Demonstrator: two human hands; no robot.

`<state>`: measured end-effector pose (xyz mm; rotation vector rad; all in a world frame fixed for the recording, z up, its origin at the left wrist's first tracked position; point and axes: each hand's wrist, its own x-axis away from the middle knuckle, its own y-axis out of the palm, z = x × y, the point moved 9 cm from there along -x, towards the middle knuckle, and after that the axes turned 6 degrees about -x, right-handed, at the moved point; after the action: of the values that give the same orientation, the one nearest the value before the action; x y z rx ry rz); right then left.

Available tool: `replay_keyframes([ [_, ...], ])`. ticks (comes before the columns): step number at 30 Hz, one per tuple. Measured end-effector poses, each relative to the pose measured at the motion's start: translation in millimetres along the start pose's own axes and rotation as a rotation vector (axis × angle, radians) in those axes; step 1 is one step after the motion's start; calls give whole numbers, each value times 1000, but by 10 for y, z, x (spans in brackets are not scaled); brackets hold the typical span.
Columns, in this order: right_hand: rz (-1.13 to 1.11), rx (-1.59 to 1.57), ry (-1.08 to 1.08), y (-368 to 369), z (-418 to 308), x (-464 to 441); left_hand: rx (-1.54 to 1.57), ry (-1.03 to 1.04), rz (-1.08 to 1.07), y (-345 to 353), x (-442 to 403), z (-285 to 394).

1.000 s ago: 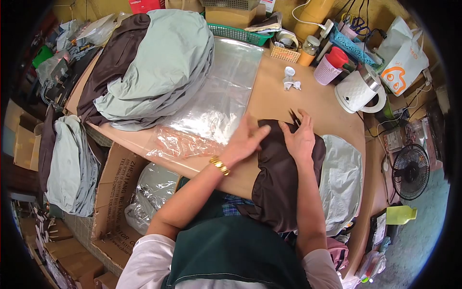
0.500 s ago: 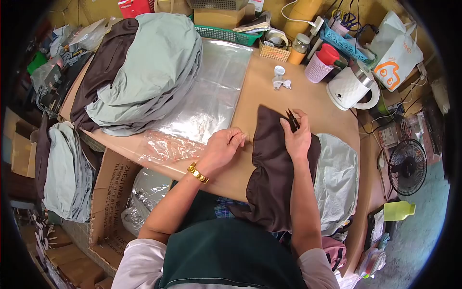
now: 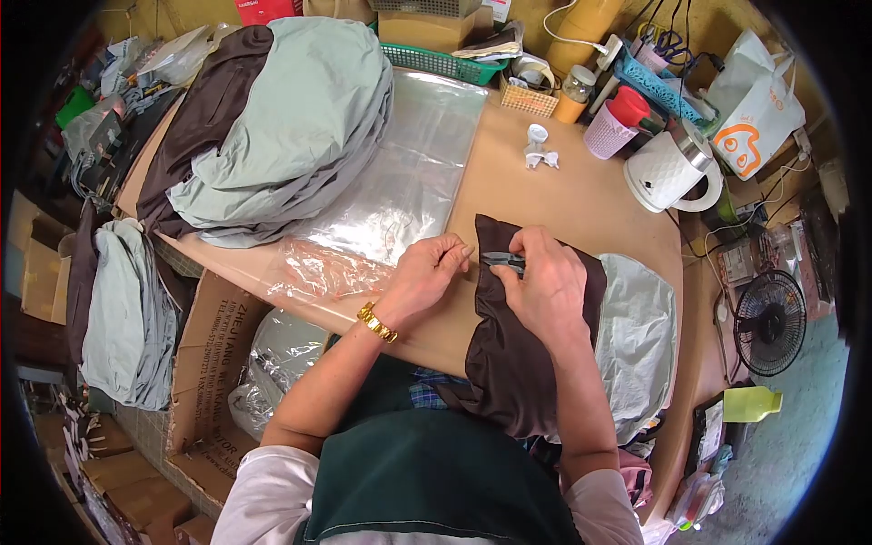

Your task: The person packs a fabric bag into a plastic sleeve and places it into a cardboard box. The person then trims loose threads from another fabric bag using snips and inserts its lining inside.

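Note:
Dark brown fabric lies over the table's front edge, its lower part hanging toward my lap. Over its upper left part, my right hand is closed on small dark thread snips, whose tips point left at the fabric's edge. Just left of that edge, my left hand is closed in a pinch, thumb against forefinger; what it holds, if anything, is too small to make out. A pale grey-green fabric piece lies to the right, partly under the brown one.
A grey-green and brown fabric pile and clear plastic sheets cover the table's left side. At the back right are a white kettle, a pink cup and small white parts. An open cardboard box stands below left.
My left hand has moved off the brown fabric to the left and closed into a pinch. The snips have swung from pointing up to pointing left, near the fabric's left edge.

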<state>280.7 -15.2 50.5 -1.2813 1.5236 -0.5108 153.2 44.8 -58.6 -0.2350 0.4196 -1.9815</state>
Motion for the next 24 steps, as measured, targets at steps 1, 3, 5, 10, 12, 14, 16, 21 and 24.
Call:
replay_keyframes([
  [1, -15, 29, -10, 19, -28, -19, 1, 0, 2, 4, -1, -3],
  [3, -36, 19, -13, 54, -72, -52, -2, 38, 14, 6, -1, 27],
  [5, -57, 10, -15, 107, -89, -77, 1, 39, 14, -3, 14, 63],
  [10, -58, 49, 3, 110, -78, -84, -21, 11, 1, -29, 27, 93],
  [12, -72, 69, -1, 47, -129, -75, -20, 8, 0, -19, 17, 51],
  [14, -85, 91, 1, 29, -153, -67, 1, 12, 9, -11, 21, 61],
  [16, -107, 60, -18, 58, -195, -77, 20, 21, 15, -11, 22, 86],
  [21, -90, 67, 22, 59, -130, -75, 18, 14, 13, -16, 38, 115],
  [24, -51, 81, 7, -49, -197, -81, 1, 1, -8, -15, 24, 81],
])
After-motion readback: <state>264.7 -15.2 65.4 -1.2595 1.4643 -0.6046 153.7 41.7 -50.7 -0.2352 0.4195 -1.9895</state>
